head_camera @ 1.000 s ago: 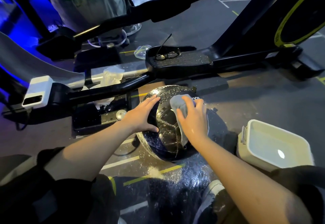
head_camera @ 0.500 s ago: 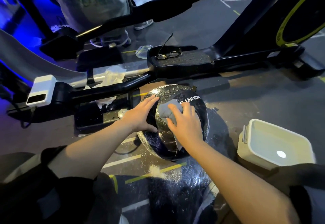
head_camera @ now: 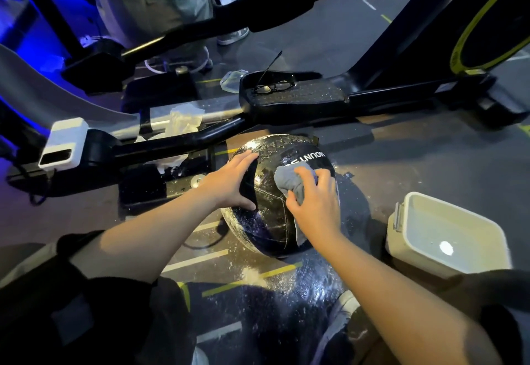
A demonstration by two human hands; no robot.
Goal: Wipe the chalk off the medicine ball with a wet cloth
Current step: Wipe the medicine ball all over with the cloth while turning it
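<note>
Presently we find the medicine ball point(head_camera: 266, 201) on the floor, our left hand point(head_camera: 229, 184) flat against its left flank, our right hand point(head_camera: 314, 207) gripping the wet cloth point(head_camera: 292, 178) on its upper right face, remaining chalk low-left

Glossy wet medicine ball point(head_camera: 269, 218), seemingly stitched leather; soft grey cloth point(head_camera: 291, 179); white plastic tub point(head_camera: 401, 238).

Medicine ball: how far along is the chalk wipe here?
Midway. The top of the medicine ball near the white lettering looks dark and glossy. The right hand grips the grey cloth on it while the left hand steadies it. White specks still show on the lower left side.
</note>
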